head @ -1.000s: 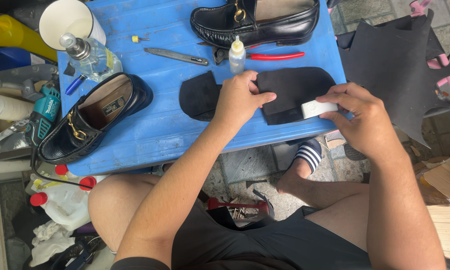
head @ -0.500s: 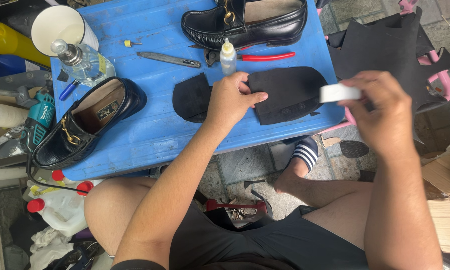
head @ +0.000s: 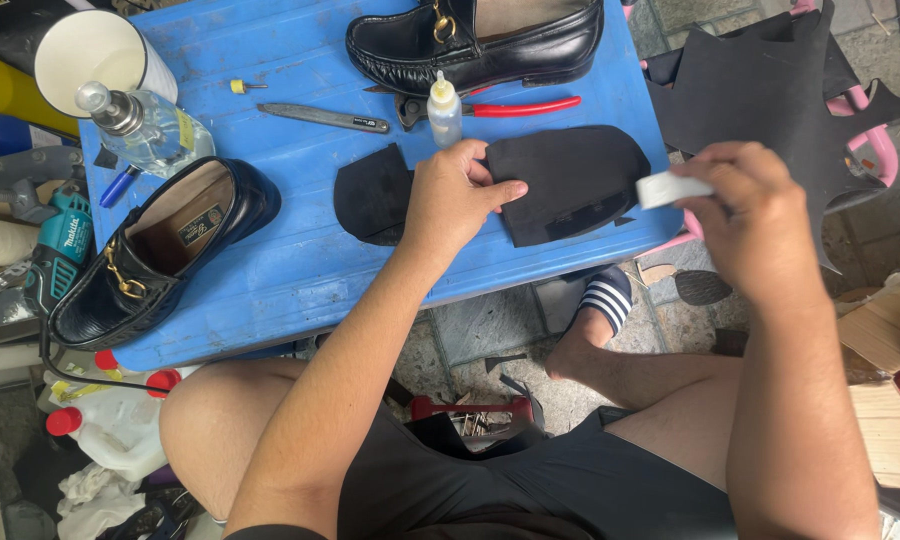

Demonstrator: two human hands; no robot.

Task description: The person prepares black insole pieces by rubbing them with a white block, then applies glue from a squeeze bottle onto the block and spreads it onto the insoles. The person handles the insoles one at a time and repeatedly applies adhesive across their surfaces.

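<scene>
**Sole pieces cut, shoes not yet fitted**

The left hand (head: 455, 195) pressed its fingers flat on the larger black sole piece (head: 570, 180) on the blue table (head: 300, 270). The right hand (head: 745, 215), fingers closed on a white block (head: 665, 188), hovered just beside it. Both loafers (head: 150, 255) lay apart; gluing looked undone.
</scene>
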